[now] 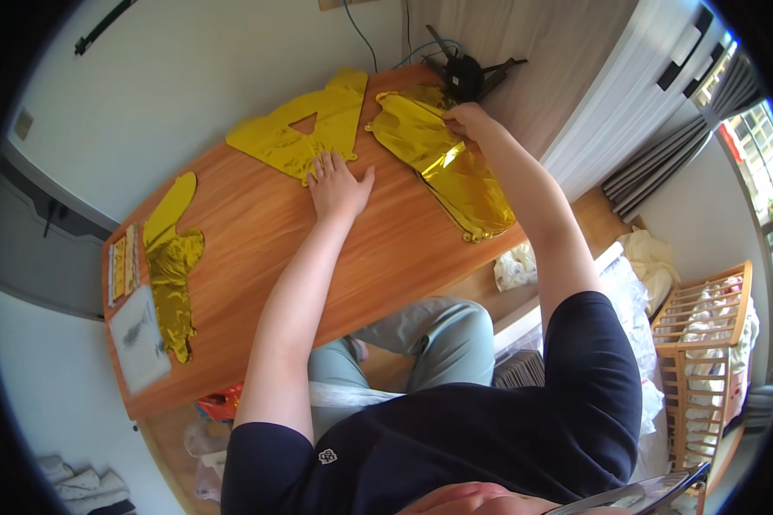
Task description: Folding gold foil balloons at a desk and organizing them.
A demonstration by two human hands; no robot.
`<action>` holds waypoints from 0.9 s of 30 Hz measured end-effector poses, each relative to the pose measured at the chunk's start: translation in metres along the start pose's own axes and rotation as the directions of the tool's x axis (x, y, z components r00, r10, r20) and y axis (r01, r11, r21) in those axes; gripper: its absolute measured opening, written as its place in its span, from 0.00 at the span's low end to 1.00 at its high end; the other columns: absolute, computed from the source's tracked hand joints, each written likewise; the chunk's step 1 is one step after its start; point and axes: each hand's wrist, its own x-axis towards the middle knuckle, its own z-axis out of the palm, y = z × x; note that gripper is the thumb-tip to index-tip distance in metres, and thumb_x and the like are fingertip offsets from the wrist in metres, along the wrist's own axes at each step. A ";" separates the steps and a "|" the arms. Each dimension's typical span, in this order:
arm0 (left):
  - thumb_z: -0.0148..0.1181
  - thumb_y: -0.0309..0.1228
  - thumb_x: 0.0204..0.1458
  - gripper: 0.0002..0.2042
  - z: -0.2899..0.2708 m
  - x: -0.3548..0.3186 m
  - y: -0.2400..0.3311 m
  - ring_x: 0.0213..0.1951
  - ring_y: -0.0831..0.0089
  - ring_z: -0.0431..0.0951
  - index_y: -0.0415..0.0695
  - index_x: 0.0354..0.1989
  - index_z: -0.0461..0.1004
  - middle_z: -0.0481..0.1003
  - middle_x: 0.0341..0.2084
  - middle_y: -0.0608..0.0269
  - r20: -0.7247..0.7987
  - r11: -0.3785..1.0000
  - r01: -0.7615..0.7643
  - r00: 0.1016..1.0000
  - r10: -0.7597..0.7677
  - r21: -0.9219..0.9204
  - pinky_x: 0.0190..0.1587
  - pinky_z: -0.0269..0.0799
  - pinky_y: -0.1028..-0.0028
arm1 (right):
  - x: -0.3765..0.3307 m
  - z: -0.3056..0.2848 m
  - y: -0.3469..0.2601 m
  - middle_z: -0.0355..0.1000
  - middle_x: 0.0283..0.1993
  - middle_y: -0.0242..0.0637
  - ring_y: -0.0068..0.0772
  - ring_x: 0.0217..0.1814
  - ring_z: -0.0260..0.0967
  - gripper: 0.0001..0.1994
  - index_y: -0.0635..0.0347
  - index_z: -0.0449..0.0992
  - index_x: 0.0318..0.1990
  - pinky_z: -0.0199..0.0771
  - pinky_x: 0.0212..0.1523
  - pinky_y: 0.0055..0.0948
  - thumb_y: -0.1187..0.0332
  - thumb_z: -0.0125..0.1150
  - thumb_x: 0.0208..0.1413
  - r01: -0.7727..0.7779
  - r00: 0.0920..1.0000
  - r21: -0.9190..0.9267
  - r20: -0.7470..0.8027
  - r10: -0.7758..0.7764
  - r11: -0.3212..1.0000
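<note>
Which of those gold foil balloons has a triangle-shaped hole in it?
The middle balloon, under the left hand's fingertips. The crumpled one held by the right hand and the one at the table's left end show no hole.

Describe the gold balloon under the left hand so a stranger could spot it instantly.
Start at the wooden table against the white wall. Near its far edge lie flat gold foil balloons; the left hand rests on the lower edge of one balloon. It alone is a triangle-like letter with a triangular hole, unlike the crumpled pile the right hand grips.
</note>
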 end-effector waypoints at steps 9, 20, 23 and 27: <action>0.47 0.62 0.61 0.45 0.006 0.003 0.001 0.77 0.54 0.49 0.35 0.75 0.52 0.51 0.75 0.45 -0.034 0.999 -0.041 0.999 0.041 0.011 0.76 0.44 0.52 | -0.017 -0.014 0.008 0.78 0.33 0.43 0.35 0.30 0.79 0.05 0.65 0.78 0.36 0.79 0.27 0.34 0.77 0.69 0.54 -0.107 0.992 0.017 0.066 0.106 0.994; 0.48 0.61 0.61 0.45 0.005 0.003 0.004 0.77 0.54 0.49 0.35 0.74 0.52 0.52 0.75 0.45 -0.045 0.999 -0.053 0.998 0.053 0.001 0.76 0.45 0.51 | -0.027 -0.021 0.019 0.75 0.36 0.43 0.38 0.29 0.78 0.37 0.47 0.60 0.69 0.78 0.26 0.37 0.83 0.65 0.53 0.011 1.000 0.091 0.025 -0.013 0.996; 0.48 0.61 0.61 0.44 0.005 0.001 0.001 0.76 0.54 0.50 0.34 0.74 0.52 0.52 0.75 0.44 -0.051 0.999 -0.047 0.998 0.047 0.008 0.75 0.45 0.51 | -0.030 -0.021 0.021 0.76 0.38 0.42 0.38 0.29 0.78 0.41 0.42 0.54 0.72 0.80 0.28 0.38 0.82 0.65 0.53 0.136 0.988 0.060 0.065 -0.140 0.989; 0.49 0.61 0.61 0.44 0.005 -0.002 -0.011 0.76 0.52 0.52 0.35 0.74 0.53 0.53 0.75 0.45 -0.084 0.999 -0.036 0.996 0.039 0.036 0.75 0.47 0.50 | -0.039 -0.016 0.012 0.73 0.51 0.47 0.42 0.47 0.77 0.31 0.53 0.62 0.67 0.82 0.47 0.38 0.72 0.67 0.57 -0.123 0.984 0.164 0.146 0.099 0.979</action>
